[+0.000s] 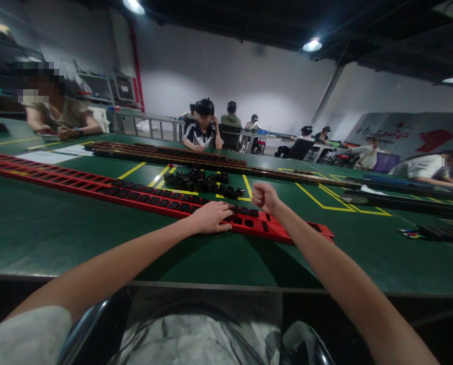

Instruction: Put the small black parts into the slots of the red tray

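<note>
A long red strip [97,186] with many rectangular slots runs across the green table [59,233]; black socket parts fill most slots, while the slots near its right end are bare. My left hand [212,217] lies flat on the strip, fingers stretched over the last filled slots. My right hand [265,196] is a closed fist held just above the strip's right part; whatever is inside it is hidden. A heap of loose black socket parts [201,182] lies just beyond the strip.
More long strips [173,154] lie further back on the table, and dark ones [405,197] at the right. Yellow lines mark the table top. Several people sit at the table's far side and at other tables. My lap and a chair are below.
</note>
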Available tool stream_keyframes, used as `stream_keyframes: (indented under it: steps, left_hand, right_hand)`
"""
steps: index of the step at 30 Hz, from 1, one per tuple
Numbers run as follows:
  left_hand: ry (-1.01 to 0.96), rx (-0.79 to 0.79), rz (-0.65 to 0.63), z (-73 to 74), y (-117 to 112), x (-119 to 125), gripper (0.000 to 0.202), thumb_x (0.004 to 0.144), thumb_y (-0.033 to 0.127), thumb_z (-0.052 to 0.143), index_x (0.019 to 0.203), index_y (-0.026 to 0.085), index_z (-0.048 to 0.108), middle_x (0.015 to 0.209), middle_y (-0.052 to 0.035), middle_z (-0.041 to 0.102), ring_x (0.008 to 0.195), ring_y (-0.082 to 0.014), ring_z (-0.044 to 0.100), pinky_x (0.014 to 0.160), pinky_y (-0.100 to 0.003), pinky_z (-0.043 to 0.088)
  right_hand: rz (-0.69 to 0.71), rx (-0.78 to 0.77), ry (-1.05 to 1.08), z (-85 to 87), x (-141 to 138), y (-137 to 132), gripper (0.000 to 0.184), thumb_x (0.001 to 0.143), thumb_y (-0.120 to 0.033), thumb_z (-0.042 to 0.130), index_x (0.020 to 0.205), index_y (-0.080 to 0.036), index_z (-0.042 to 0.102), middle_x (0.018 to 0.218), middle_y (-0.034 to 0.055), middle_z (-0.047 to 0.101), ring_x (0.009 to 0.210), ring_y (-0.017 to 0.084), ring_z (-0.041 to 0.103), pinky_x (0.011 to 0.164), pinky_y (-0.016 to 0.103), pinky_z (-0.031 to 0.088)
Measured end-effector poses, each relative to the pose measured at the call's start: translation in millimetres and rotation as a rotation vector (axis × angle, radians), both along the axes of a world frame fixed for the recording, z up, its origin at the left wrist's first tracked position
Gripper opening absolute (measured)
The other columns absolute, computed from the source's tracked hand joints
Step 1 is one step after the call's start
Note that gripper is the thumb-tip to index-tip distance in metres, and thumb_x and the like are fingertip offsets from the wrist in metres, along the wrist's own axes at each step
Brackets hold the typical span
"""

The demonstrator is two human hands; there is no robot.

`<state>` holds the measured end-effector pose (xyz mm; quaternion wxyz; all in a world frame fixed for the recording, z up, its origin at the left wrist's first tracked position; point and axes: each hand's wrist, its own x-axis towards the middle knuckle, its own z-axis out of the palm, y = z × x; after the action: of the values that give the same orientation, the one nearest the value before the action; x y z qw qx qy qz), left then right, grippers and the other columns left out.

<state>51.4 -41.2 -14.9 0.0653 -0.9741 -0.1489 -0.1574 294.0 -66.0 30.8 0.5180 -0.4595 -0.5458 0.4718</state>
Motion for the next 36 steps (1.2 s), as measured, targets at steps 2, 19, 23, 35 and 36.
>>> stream_keyframes:
  steps: [2, 19, 23, 35, 36]
  left_hand:
    - [-0.004, 0.0, -0.001, -0.6, 0.2, 0.5, 0.044, 0.095, 0.051, 0.052, 0.129, 0.023, 0.06, 0.141, -0.0091, 0.056, 0.124, -0.0274, 0.056, 0.102, -0.041, 0.046]
    - [-0.024, 0.014, -0.022, -3.8, 2.1, 6.2, 0.05, 0.095, 0.052, 0.05, 0.135, 0.022, 0.057, 0.149, -0.0093, 0.051, 0.136, -0.0276, 0.048, 0.109, -0.042, 0.042]
    - [-0.021, 0.011, -0.01, -1.7, 0.7, 7.3, 0.049, 0.094, 0.052, 0.053, 0.133, 0.023, 0.058, 0.148, -0.0092, 0.052, 0.134, -0.0275, 0.05, 0.107, -0.04, 0.042]
    - [-0.19, -0.024, -0.022, 0.2, 3.8, 4.5, 0.029, 0.095, 0.039, 0.055, 0.114, 0.019, 0.065, 0.124, -0.0087, 0.067, 0.112, -0.0232, 0.064, 0.096, -0.034, 0.048]
    - [-0.234, -0.035, 0.004, 1.1, 4.3, 3.4, 0.025, 0.096, 0.035, 0.053, 0.112, 0.019, 0.064, 0.12, -0.0083, 0.068, 0.109, -0.0224, 0.064, 0.095, -0.034, 0.049]
  right_hand:
    - [-0.044, 0.073, -0.041, 10.5, 13.7, 9.8, 0.052, 0.077, -0.049, 0.058, 0.059, -0.025, 0.014, 0.045, -0.0082, 0.014, 0.04, 0.008, 0.015, 0.041, 0.026, 0.019]
    - [-0.195, 0.115, -1.254, -26.9, 8.4, 97.0, 0.022, 0.081, -0.017, 0.064, 0.102, -0.018, 0.071, 0.106, 0.0107, 0.071, 0.094, 0.022, 0.064, 0.08, 0.027, 0.046]
    - [-0.162, 0.101, -1.367, -22.3, 7.3, 85.3, 0.017, 0.081, -0.03, 0.07, 0.093, -0.018, 0.069, 0.098, 0.0103, 0.072, 0.087, 0.022, 0.064, 0.074, 0.028, 0.046]
    - [-0.289, 0.302, -0.968, -21.4, 3.8, 22.4, 0.028, 0.081, -0.038, 0.065, 0.098, -0.017, 0.067, 0.089, 0.0061, 0.072, 0.074, 0.018, 0.064, 0.072, 0.031, 0.049]
    - [-0.276, 0.309, -0.937, -22.2, 2.6, 17.0, 0.028, 0.082, -0.04, 0.064, 0.097, -0.017, 0.068, 0.089, 0.0065, 0.072, 0.074, 0.019, 0.064, 0.071, 0.031, 0.05]
